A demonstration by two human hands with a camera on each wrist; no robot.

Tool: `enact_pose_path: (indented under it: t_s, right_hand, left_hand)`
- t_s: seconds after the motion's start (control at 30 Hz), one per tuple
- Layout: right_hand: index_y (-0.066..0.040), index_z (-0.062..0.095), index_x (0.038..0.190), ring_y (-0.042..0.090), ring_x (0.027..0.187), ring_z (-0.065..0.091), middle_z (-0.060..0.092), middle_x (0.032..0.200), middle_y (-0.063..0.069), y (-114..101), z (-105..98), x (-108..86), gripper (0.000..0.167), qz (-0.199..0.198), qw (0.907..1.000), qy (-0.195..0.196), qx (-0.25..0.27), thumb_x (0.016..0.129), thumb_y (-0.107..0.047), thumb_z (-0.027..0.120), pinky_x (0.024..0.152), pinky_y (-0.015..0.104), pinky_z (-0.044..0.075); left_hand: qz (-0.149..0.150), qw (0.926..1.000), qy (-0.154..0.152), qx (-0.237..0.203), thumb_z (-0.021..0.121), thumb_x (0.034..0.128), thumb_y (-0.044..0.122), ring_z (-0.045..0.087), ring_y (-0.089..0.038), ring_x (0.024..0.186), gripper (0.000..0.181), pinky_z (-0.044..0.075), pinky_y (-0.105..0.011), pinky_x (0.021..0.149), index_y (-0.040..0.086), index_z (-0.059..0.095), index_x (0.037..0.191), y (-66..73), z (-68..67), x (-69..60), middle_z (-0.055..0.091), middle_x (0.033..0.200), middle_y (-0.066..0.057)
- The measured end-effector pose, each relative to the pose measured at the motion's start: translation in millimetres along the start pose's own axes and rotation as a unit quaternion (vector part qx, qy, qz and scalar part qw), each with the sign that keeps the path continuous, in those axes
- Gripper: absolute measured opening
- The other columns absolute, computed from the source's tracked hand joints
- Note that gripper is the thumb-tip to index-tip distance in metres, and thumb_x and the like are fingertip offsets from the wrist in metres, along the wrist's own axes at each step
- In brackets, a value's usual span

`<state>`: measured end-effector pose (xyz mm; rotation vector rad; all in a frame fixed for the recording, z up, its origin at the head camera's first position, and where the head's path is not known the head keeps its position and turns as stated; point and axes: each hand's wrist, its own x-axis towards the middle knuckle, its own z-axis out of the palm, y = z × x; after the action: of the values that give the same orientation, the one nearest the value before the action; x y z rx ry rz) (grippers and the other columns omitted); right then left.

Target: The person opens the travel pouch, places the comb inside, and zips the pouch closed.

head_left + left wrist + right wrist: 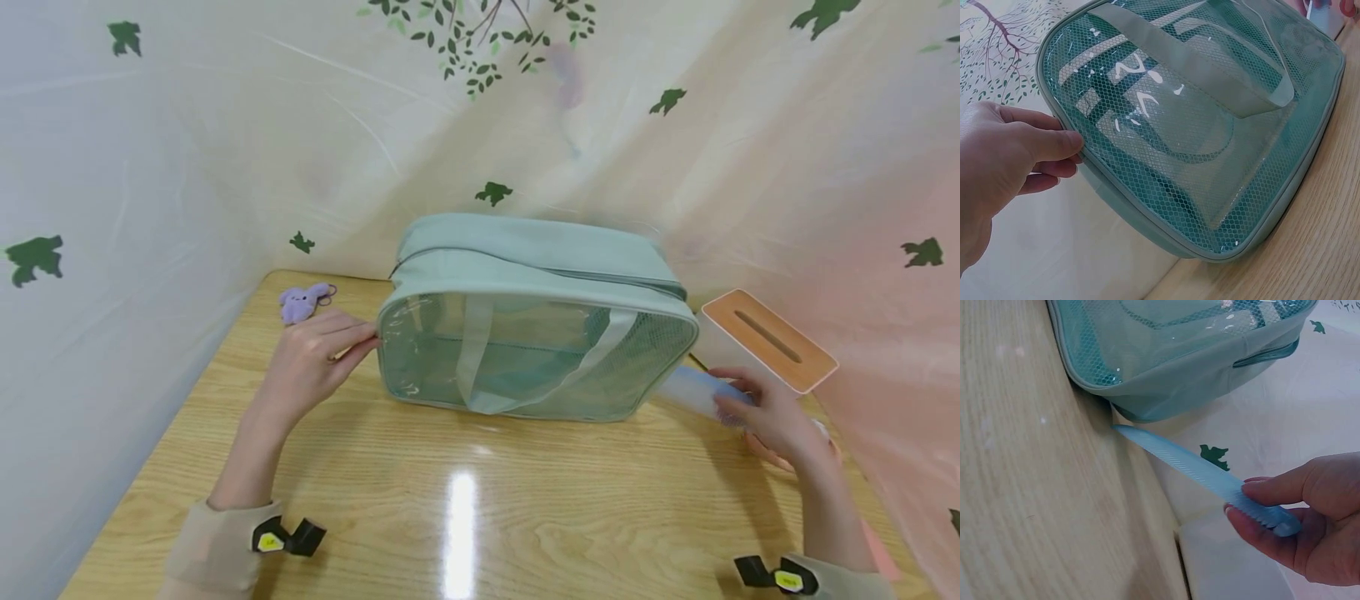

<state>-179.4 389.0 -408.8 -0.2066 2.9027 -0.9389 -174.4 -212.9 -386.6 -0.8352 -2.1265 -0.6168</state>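
Note:
A mint-green bag (540, 275) with clear mesh-backed sides and a strap handle stands upright on the table. My left hand (311, 362) pinches its left edge between thumb and fingers; the left wrist view shows the thumb on the bag's piping (1079, 147). At the right, my right hand (772, 417) holds one end of a flat, light-blue ridged object (1191, 465), seemingly a comb, between thumb and fingers. Its far end lies close to the bag's lower right corner; whether they touch I cannot tell.
A purple plush keyring (300, 303) lies at the back left, beyond my left hand. A white box with a wood-look slotted top (768, 337) stands at the back right. A pinkish item, partly hidden, is behind my right hand. Patterned curtain surrounds the table (405, 517).

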Motion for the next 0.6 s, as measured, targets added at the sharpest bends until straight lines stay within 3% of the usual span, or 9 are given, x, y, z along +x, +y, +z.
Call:
enact_pose_path:
  t_s: [0.1,0.2,0.37,0.47,0.6]
  right_hand:
    - [0.003,0.057,0.138,-0.001,0.075,0.069,0.071,0.098,-0.01,-2.4,-7.6,-0.2,0.04,-0.012,0.9987,0.04,0.03,0.103,-0.015,0.064,0.064,0.018,0.058]
    - [-0.001,0.06,0.134,-0.001,0.071,0.072,0.066,0.086,-0.028,-7.4,-17.4,0.8,0.034,-0.006,0.9965,0.064,0.053,0.104,-0.017,0.063,0.062,0.018,0.059]
    - [-0.024,0.064,0.122,-0.003,0.068,0.071,0.064,0.088,-0.032,-18.6,-35.3,6.8,0.019,0.009,0.9877,0.108,0.112,0.104,-0.018,0.062,0.062,0.012,0.057]
    - [-0.036,0.063,0.113,-0.004,0.067,0.071,0.065,0.088,-0.029,-27.1,-48.0,10.8,0.028,0.009,0.9741,0.134,0.182,0.102,-0.01,0.063,0.062,0.012,0.057]
    - [-0.036,0.064,0.111,-0.007,0.068,0.067,0.061,0.094,-0.026,-45.9,-65.7,13.9,0.029,0.026,0.9634,0.184,0.193,0.101,-0.01,0.063,0.061,0.011,0.057]
  left_hand:
    - [0.002,1.0,-0.001,0.001,0.088,0.0756,-0.001,0.073,-0.02,0.076,0.019,0.058,-0.031,0.062,0.002,0.082,0.094,-0.8,1.8,-0.1,0.08,0.087,-0.009]
    - [-0.002,1.0,-0.004,0.0,0.088,0.0763,0.0,0.073,-0.019,0.077,0.019,0.059,-0.031,0.063,0.003,0.082,0.094,-1.2,2.7,-0.4,0.08,0.088,-0.009]
    - [-0.009,0.9999,-0.007,-0.001,0.087,0.0766,-0.001,0.074,-0.02,0.079,0.019,0.06,-0.032,0.065,0.002,0.082,0.095,-1.5,1.7,-0.6,0.08,0.089,-0.009]
    - [-0.011,0.9999,-0.008,-0.001,0.087,0.0767,-0.001,0.074,-0.02,0.079,0.019,0.06,-0.033,0.066,0.002,0.082,0.095,-1.7,0.9,-0.8,0.08,0.089,-0.009]
    - [-0.01,0.9999,-0.006,0.002,0.087,0.0767,-0.001,0.074,-0.02,0.078,0.019,0.06,-0.032,0.065,0.002,0.082,0.095,-1.5,-0.5,-1.6,0.08,0.089,-0.009]
